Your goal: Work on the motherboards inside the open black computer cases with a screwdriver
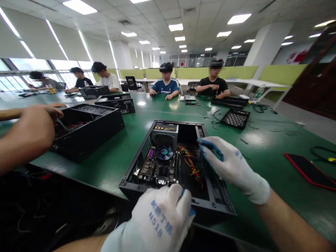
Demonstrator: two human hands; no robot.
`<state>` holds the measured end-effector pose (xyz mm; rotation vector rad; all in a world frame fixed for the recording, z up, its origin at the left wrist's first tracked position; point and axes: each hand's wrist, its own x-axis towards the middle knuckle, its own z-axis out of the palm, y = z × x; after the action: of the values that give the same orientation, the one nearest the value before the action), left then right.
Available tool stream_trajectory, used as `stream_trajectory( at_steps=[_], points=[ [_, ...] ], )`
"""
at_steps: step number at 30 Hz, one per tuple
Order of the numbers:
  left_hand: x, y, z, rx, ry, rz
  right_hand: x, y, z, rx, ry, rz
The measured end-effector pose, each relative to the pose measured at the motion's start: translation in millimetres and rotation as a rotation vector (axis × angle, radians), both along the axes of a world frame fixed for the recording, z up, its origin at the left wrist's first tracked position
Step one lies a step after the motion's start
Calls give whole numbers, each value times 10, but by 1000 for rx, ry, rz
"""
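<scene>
A black, rectangular metal computer case [208, 203] lies beyond the white-gloved left hand [162, 211], fingertips hidden, grip unclear, and beneath the white-gloved right hand [228, 159], fingers parted.

White gloves [160, 210], blue-coated fingers [208, 142], blue "N518" lettering [159, 224] on the left, bare forearms [291, 220]

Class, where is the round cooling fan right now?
In the head view, the fan is inside the open case, left of the coloured wires, just below the power supply.
</scene>
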<state>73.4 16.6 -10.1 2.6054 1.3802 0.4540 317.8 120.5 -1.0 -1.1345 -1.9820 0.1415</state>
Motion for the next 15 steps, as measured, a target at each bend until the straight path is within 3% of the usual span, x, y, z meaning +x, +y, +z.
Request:
stream_trajectory(
  at_steps=[3,7,15],
  points=[
    [-207,-33,5,-9,45,49,-117,-55,101,-46,-287,172],
    [-451,-4,-5,35,118,162,-141,-39,94,-49,-485,246],
    [-317,-153,102,56,155,115,-100,-157,176,-76,-677,306]
  ],
)
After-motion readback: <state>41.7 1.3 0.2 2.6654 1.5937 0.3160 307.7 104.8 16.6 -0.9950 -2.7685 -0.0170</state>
